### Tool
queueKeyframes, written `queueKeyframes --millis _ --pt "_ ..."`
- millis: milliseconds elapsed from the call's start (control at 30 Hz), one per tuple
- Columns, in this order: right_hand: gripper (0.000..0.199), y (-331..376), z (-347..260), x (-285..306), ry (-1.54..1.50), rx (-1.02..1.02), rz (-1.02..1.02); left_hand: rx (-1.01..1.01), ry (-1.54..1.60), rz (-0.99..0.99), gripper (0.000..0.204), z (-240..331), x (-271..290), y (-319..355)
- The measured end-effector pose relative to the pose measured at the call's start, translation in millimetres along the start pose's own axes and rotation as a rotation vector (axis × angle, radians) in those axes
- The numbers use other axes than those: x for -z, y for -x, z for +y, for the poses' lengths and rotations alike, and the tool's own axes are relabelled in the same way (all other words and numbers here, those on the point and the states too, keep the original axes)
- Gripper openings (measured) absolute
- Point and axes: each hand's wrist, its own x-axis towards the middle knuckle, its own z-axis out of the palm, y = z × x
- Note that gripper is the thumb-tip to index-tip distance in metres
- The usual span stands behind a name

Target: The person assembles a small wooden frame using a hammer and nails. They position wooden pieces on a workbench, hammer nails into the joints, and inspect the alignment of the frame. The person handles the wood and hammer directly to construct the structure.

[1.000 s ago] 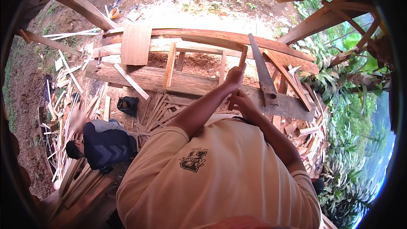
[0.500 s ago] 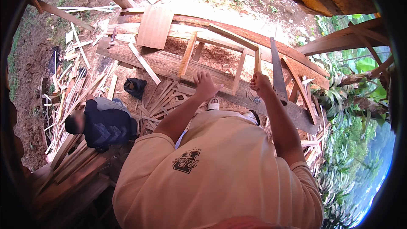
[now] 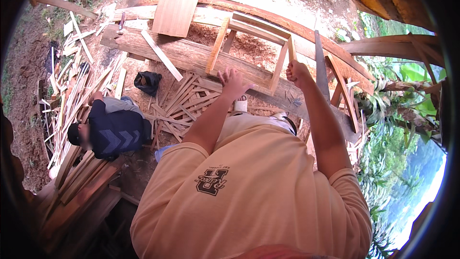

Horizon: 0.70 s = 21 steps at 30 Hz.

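A rectangular wooden frame [image 3: 279,67] made of narrow boards rests on a long, thick plank [image 3: 184,60]. My left hand [image 3: 235,84] lies over the frame's near side with its fingers spread. To the right, my right hand [image 3: 298,73] is closed in a fist at the near end of an upright strip of wood. Whatever the fist holds is hidden. Small, thin dark pieces like nails [image 3: 296,101] lie on the plank below that fist. A handsaw [image 3: 320,62], blade pointing away from me, lies right of the frame.
A flat wooden panel [image 3: 176,12] lies across the beams at the far left, near a slim dark-handled tool [image 3: 122,20]. Wood strips [image 3: 189,103] cover much of the ground. A person [image 3: 117,127] crouches at left, near a black bag [image 3: 147,83].
My right fist has risen away from the plank, toward the frame's far right corner. My left hand stays spread at the frame's near side. The view has shifted slightly.
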Motion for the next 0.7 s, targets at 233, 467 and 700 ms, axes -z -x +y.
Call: queueKeyframes --millis 233,467,700 --pt "0.021 9.9 -4.2 -13.2 0.045 -0.011 0.003 0.008 -0.017 0.014 0.078 -2.0 -0.1 0.0" --pt "0.017 7.9 -6.5 -11.8 0.025 -0.021 -0.007 0.029 0.005 -0.021 0.077 0.2 3.0 -1.2" --pt "0.023 5.1 -2.9 -8.8 -0.004 -0.024 -0.002 0.028 -0.027 -0.009 0.076 -1.9 -2.6 -2.3"
